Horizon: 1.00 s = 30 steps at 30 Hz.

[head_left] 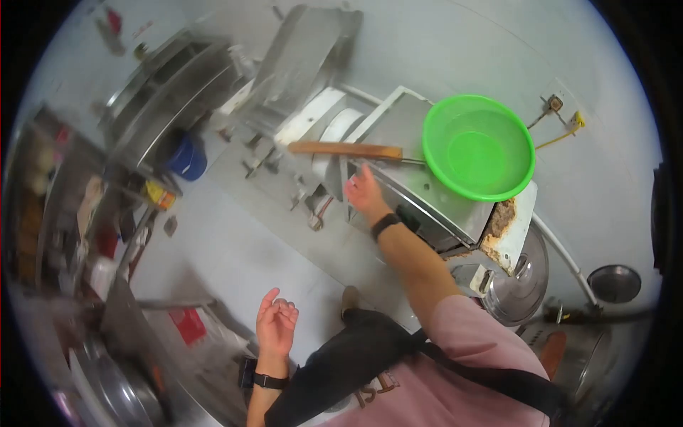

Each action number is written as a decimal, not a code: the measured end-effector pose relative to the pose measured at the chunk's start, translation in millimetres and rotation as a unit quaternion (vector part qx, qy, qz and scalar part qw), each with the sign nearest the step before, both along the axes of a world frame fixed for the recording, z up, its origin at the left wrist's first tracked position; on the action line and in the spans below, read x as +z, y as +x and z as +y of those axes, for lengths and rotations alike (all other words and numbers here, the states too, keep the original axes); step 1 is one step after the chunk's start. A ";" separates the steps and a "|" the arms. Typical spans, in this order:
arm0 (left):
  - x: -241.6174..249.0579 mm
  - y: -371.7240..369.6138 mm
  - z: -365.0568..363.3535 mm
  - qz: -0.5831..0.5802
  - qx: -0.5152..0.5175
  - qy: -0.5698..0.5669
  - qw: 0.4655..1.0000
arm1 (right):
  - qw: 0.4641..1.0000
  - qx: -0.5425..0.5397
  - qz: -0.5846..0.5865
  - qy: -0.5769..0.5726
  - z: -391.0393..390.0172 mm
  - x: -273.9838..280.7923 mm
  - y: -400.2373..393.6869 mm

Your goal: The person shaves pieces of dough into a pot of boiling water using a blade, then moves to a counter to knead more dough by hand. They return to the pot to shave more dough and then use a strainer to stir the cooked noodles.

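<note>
My right hand (364, 193) reaches out beside a metal-topped cabinet (398, 128), fingers partly spread with nothing visible in them. Just past the fingertips lies a long wooden handle (348, 149), whose thin metal shaft runs to the green plastic basin (477, 153). Whatever is on the shaft's far end is hidden by the basin. That basin sits on the cabinet top. My left hand (277, 324) is raised over the floor, palm up, its fingers loosely bent and apart, holding nothing.
A blue bucket (188, 158) stands on the floor by a steel sink unit (174, 99). Metal shelving (46, 206) lines the left side. A round metal lid (519, 281) and a dark pan (615, 284) are at the right. Pipe fittings (311, 206) lie low behind my right hand.
</note>
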<state>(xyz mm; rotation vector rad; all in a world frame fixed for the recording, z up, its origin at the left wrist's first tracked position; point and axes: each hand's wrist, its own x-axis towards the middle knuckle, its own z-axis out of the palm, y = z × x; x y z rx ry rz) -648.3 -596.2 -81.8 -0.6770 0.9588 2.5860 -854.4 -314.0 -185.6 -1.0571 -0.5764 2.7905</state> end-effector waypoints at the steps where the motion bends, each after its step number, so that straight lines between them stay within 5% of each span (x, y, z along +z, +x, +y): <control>1: 9.5 -25.0 10.0 0.001 -0.018 -0.006 1.000 | 0.999 -0.008 0.005 -0.051 1.9 -5.8 -20.4; 5: 51.0 -116.2 52.5 0.078 -0.151 -0.043 0.985 | 0.983 -0.050 0.127 -0.124 -2.2 7.6 -46.6; 12: 126.8 -292.5 128.2 0.366 -0.316 -0.196 0.853 | 0.967 -0.097 0.225 -0.067 -15.0 19.5 50.5; 16: 113.8 -320.1 225.9 0.359 -0.423 -0.335 0.762 | 0.953 -0.219 0.132 -0.162 -27.7 36.5 96.0; 18: 64.6 -308.5 285.7 0.318 -0.548 -0.338 0.695 | 0.936 -0.245 -0.140 0.210 -33.9 16.1 103.8; 19: 46.5 -294.1 314.2 0.315 -0.573 -0.341 0.675 | 0.931 -0.257 -0.147 0.213 -34.2 18.4 109.8; 22: -0.4 -262.4 371.8 0.247 -0.605 -0.321 0.686 | 0.856 -0.264 -0.255 0.364 -19.9 20.3 138.8; 24: -34.1 -253.3 392.1 0.159 -0.632 -0.143 0.745 | 0.712 -0.201 -0.361 0.567 -8.0 3.8 176.6; 25: -43.6 -245.5 393.2 0.119 -0.576 -0.142 0.796 | 0.679 -0.182 -0.392 0.594 -1.9 17.2 193.6; 27: -117.1 -281.0 394.6 0.265 -0.537 -0.108 0.794 | 0.622 -0.166 -0.452 0.618 18.2 46.1 226.9; 29: -59.4 -281.5 366.8 0.055 -0.455 -0.010 0.889 | 0.604 -0.172 -0.488 0.606 28.5 71.6 260.8; 30: -46.8 -286.3 351.4 0.116 -0.446 -0.025 0.887 | 0.624 -0.190 -0.491 0.577 35.6 91.1 277.6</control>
